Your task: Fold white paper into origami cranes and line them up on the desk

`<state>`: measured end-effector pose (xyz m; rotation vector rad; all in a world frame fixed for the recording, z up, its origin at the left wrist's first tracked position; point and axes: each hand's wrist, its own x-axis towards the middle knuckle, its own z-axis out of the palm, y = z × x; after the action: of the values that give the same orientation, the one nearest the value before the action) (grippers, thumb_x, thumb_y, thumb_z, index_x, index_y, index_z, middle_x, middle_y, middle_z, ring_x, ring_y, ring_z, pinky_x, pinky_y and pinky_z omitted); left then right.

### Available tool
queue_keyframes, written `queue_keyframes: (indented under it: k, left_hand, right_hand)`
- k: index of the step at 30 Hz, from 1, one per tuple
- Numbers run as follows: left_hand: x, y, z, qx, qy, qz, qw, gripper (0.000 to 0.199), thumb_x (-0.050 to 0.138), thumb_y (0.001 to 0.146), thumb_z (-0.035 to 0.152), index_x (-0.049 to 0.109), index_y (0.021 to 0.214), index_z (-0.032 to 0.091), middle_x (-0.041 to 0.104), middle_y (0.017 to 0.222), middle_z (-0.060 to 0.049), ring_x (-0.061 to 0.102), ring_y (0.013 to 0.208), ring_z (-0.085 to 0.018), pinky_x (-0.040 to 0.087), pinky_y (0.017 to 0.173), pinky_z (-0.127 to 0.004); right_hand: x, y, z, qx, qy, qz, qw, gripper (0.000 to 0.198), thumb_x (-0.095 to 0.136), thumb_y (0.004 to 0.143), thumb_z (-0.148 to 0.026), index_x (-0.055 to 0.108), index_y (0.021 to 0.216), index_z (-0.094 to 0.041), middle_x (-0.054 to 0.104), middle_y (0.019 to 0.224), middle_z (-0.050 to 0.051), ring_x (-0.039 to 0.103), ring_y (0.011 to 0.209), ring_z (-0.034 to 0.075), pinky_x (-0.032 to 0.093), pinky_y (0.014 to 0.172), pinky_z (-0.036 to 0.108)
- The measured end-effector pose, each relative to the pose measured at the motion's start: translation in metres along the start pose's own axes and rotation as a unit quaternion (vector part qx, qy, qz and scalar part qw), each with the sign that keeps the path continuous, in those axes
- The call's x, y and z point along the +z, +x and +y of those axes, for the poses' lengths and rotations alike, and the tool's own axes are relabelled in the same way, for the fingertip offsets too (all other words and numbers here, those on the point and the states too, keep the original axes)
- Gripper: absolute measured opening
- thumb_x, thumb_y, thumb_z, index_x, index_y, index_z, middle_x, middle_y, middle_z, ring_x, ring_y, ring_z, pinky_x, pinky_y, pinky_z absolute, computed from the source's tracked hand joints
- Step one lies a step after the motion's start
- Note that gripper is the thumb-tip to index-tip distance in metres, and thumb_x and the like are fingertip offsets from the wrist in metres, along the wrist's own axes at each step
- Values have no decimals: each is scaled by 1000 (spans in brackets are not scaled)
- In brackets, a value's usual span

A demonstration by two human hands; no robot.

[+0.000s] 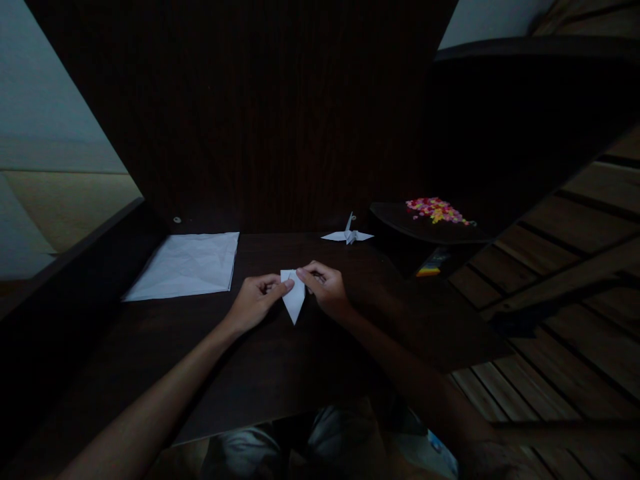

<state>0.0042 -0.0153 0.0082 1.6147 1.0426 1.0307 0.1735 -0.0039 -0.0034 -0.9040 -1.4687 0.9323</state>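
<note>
A small piece of folded white paper (294, 300), kite-shaped with its sharp point towards me, is held between both hands over the dark desk. My left hand (257, 299) pinches its left edge, the thumb lying on top. On the upper right edge, my right hand (325, 287) grips with thumb and bent fingers. The fingers beneath the paper are partly hidden. Beyond my right hand stands a finished white origami crane (349, 236), wings spread, near the desk's back panel. To the left lie white paper sheets (187, 265), flat and slightly creased.
A small raised shelf (425, 230) at the right bears a heap of tiny pink, red and yellow pieces (437, 210). Under it sits a yellow-edged item (429, 267). A dark side board (75, 267) borders the desk's left. Wooden slats (575, 287) show at the right.
</note>
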Motion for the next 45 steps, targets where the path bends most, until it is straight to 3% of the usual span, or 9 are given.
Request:
queue_keyframes:
  k: [7, 10, 13, 17, 21, 30, 36, 41, 45]
  left_hand:
    - [0, 2, 1, 33, 27, -3, 999, 36, 59, 80, 46, 62, 61, 15, 57, 64, 0, 51, 63, -13, 39, 60, -24]
    - [1, 2, 1, 4, -1, -32, 999, 38, 57, 81, 47, 62, 62, 15, 55, 57, 1, 49, 55, -12, 37, 55, -24]
    - [2, 2, -1, -21, -40, -40, 998, 39, 57, 81, 49, 64, 67, 14, 57, 54, 0, 48, 48, -11, 38, 51, -24]
    - [3, 3, -6, -31, -79, -9, 996, 35, 64, 77, 48, 67, 81, 13, 61, 55, 0, 52, 48, -11, 41, 51, -23]
    - [3, 5, -10, -35, -96, 16, 995, 37, 69, 73, 45, 66, 90, 12, 60, 53, 2, 52, 46, -11, 41, 51, -23]
    - [-1, 7, -11, -33, -98, 13, 995, 32, 74, 68, 42, 64, 76, 12, 62, 58, 0, 54, 54, -11, 40, 55, -22]
    - [1, 8, -10, -33, -93, 57, 993, 31, 71, 71, 44, 63, 75, 14, 60, 58, 1, 53, 55, -11, 39, 54, -22]
    - [-1, 9, -11, -25, -48, 71, 996, 32, 64, 77, 45, 60, 65, 15, 57, 55, 2, 47, 51, -10, 33, 50, -22]
    - [-2, 9, -10, -18, -49, 58, 997, 32, 65, 77, 44, 58, 64, 15, 60, 59, 1, 52, 57, -11, 38, 57, -23]
  right_hand:
    - [1, 1, 3, 56, 27, 3, 998, 29, 64, 77, -44, 60, 69, -16, 48, 52, -5, 42, 45, 7, 33, 44, 20]
    - [0, 3, 7, 70, 38, -8, 997, 31, 63, 77, -45, 60, 70, -16, 48, 50, -5, 42, 42, 6, 34, 41, 20]
    - [0, 4, 10, 76, 58, -22, 995, 28, 64, 76, -44, 60, 76, -16, 51, 53, -5, 45, 42, 6, 37, 39, 19]
    - [0, 3, 13, 67, 79, -35, 994, 35, 72, 69, -36, 56, 95, -18, 54, 59, -6, 52, 46, 9, 43, 40, 21]
    - [0, 3, 11, 64, 83, -45, 994, 37, 71, 70, -32, 54, 101, -19, 55, 61, -6, 55, 48, 10, 45, 43, 22]
    - [1, -1, 7, 46, 71, -56, 995, 30, 66, 74, -31, 58, 100, -18, 56, 62, -5, 54, 48, 9, 44, 44, 21]
    - [1, 0, 11, 49, 58, -41, 996, 47, 73, 67, -25, 55, 111, -21, 59, 74, -2, 58, 64, 10, 49, 57, 22]
    - [0, 1, 14, 39, 45, -41, 997, 41, 67, 73, -26, 58, 112, -19, 63, 79, 1, 61, 73, 12, 51, 69, 26]
    - [1, 1, 16, 21, 36, -40, 998, 40, 62, 77, -28, 59, 115, -17, 65, 82, 3, 63, 77, 14, 51, 71, 27]
